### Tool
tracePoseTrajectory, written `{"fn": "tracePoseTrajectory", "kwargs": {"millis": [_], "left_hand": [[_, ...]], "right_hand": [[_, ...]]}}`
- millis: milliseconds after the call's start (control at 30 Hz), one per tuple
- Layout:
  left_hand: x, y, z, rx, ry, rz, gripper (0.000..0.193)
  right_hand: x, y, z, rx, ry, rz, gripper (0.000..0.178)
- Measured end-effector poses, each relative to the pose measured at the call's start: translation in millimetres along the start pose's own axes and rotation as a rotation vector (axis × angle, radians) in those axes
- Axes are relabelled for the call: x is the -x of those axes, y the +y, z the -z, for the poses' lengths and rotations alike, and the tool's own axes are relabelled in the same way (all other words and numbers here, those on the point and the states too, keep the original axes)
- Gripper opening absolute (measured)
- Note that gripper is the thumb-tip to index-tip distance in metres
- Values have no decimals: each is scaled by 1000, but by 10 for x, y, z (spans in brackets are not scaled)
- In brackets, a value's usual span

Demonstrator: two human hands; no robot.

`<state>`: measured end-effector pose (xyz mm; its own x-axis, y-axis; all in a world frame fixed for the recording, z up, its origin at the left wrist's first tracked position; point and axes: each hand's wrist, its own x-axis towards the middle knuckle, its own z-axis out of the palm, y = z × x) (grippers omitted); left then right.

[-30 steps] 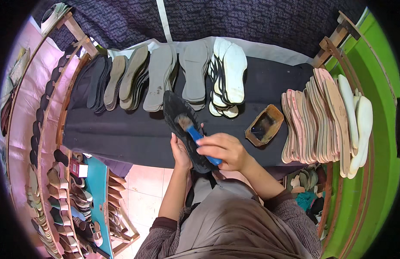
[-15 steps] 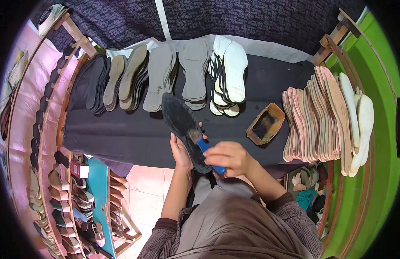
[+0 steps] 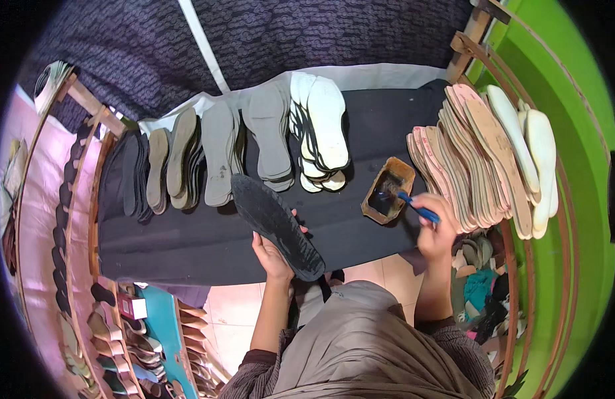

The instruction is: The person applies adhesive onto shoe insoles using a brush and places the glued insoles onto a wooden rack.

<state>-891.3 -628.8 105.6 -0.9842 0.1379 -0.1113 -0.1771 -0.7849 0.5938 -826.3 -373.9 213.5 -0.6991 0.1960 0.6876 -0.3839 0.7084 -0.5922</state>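
Observation:
A black shoe sole [image 3: 274,223] lies slanted in my left hand [image 3: 274,256], which holds it from below with the thumb at one edge and fingertips at the other. Its upper face looks dark, with a rough texture toward the near end. My right hand [image 3: 435,223] grips a brush by its blue handle [image 3: 420,207]. The bristles are down inside a brownish, boat-shaped tub [image 3: 402,174] with dark contents, at the right of the table. Whether the bristles touch the contents I cannot tell.
Along the back of the black-covered table [image 3: 168,249] lie stacks of grey insoles [image 3: 217,153] and white insoles [image 3: 326,123]. A long row of pinkish-tan insoles [image 3: 457,159] leans at the right. Wooden racks stand on both sides, with shoes [image 3: 108,332] at the lower left.
My right hand has taken the brush off the sole and moved it right, into the tub. My left hand still holds the sole. The whole view has shifted and turned slightly.

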Motion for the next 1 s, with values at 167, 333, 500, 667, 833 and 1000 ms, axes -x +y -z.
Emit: {"fn": "tracePoseTrajectory", "kwargs": {"millis": [167,333,500,667,833,1000], "left_hand": [[-16,-26,2,39,-40,74,65],[-63,-4,11,-54,-25,95,61],[-41,-12,-24,-26,-80,154,63],[2,-17,38,42,-217,152,64],[210,-207,66,-73,-471,152,63],[899,-295,-315,-20,-547,485,62]], "right_hand": [[131,141,-302,133,-51,-81,39],[315,116,-484,450,-63,-124,46],[416,-247,-543,516,-19,-320,61],[644,-778,-526,626,74,-355,51],[1297,-1408,-524,479,79,-435,46],[2010,-1714,-587,365,49,-650,74]]}}
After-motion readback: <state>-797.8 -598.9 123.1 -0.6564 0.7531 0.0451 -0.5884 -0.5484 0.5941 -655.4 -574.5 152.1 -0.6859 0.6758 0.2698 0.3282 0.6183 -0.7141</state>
